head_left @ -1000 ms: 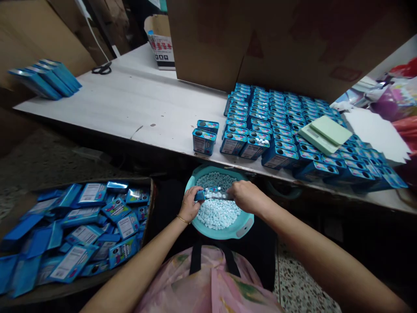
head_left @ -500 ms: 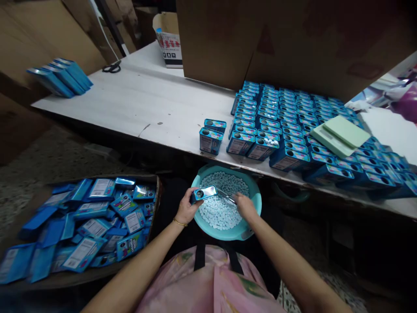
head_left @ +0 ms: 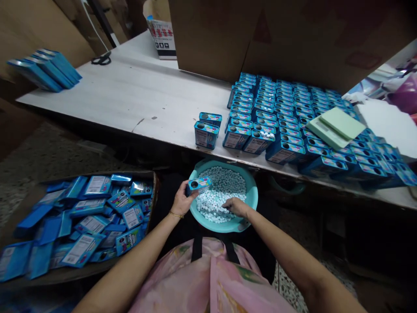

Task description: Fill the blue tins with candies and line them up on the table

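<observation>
My left hand [head_left: 182,201] is closed round a small blue tin [head_left: 200,184], held tilted over the left rim of a turquoise basin [head_left: 253,199]. The tin's top with its dark round hole faces up. Small pale-blue candies [head_left: 228,180] fill the basin. My right hand [head_left: 238,207] is inside the basin, low among the candies, its fingers closed round the handle of a scoop [head_left: 225,206]. Most of the scoop is hidden by candies and fingers.
A carton of loose blue tins [head_left: 81,250] stands at left. On the white table [head_left: 146,100] are rows of upright tins [head_left: 289,130], a pale-green scale [head_left: 337,128] resting on some, black scissors [head_left: 101,59] and several tins [head_left: 48,69] at far left. A large cardboard box [head_left: 286,39] stands behind.
My right hand has moved down and left, away from the tin, pushing the scoop into the candies. The tin's top now shows its printed label instead of glare. The view has shifted slightly.
</observation>
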A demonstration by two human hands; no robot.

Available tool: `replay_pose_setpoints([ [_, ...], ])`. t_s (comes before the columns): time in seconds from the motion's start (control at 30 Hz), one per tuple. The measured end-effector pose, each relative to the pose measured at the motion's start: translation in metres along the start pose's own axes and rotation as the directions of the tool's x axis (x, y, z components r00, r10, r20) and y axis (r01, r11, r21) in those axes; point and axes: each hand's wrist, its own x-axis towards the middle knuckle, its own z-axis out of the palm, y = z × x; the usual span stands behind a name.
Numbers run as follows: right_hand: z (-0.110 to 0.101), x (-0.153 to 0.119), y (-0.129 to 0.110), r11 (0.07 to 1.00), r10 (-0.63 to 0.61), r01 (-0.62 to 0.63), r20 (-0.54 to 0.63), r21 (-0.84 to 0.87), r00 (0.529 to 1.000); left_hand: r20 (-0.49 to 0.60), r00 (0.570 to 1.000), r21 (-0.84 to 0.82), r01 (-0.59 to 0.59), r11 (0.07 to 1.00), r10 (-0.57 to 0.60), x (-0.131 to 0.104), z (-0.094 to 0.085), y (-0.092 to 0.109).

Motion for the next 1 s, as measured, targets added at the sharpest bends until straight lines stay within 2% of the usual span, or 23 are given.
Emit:
replay_pose_setpoints([
  [0.13, -0.038, -0.026, -0.01, 0.986, -0.026, 0.026, -0.004, 0.162, 1.0, -0.042, 0.999, 0.061, -0.032, 0.998, 0.034, 0.005, -0.005, 0.006],
  [0.23, -0.075, -0.051, -0.031, 0.937, -0.045, 0.054, -0.033, 0.345, 0.998, -0.035, 0.998, 0.123, -0.052, 0.991, 0.056, 0.007, -0.006, 0.009],
  [0.3, -0.097, -0.064, -0.049, 0.928, -0.06, 0.074, -0.051, 0.365, 0.997, 0.004, 0.997, 0.151, -0.078, 0.985, 0.078, 0.006, -0.003, 0.009],
  [0.37, -0.113, -0.072, -0.068, 0.955, -0.082, 0.098, -0.068, 0.28, 0.994, 0.045, 0.993, 0.164, -0.112, 0.98, 0.106, 0.005, 0.003, 0.009],
  [0.47, -0.126, -0.073, -0.099, 0.99, -0.141, 0.14, -0.121, -0.017, 0.982, 0.092, 0.98, 0.169, -0.188, 0.968, 0.174, 0.003, 0.012, 0.009],
  [0.57, -0.132, -0.07, -0.128, 0.946, -0.135, 0.09, -0.125, -0.313, 0.983, 0.137, 0.964, 0.173, -0.249, 0.953, 0.227, 0.002, 0.019, 0.009],
  [0.67, -0.137, -0.075, -0.148, 0.879, -0.089, 0.032, -0.097, -0.477, 0.991, 0.142, 0.963, 0.165, -0.25, 0.954, 0.228, 0.002, 0.021, 0.009],
  [0.73, -0.142, -0.081, -0.147, 0.858, -0.102, 0.032, -0.108, -0.513, 0.989, 0.13, 0.969, 0.15, -0.23, 0.961, 0.212, 0.002, 0.02, 0.008],
  [0.83, -0.14, -0.083, -0.117, 0.879, -0.129, 0.027, -0.182, -0.477, 0.975, 0.1, 0.98, 0.121, -0.182, 0.976, 0.17, 0.0, 0.014, 0.007],
  [0.93, -0.113, -0.063, -0.069, 0.915, -0.042, -0.066, -0.256, -0.398, 0.966, 0.058, 0.993, 0.118, -0.109, 0.987, 0.103, -0.003, 0.007, 0.005],
  [1.0, -0.082, -0.041, -0.043, 0.895, 0.092, -0.178, -0.22, -0.41, 0.971, 0.027, 0.998, 0.128, -0.068, 0.989, 0.065, -0.006, 0.004, 0.003],
])
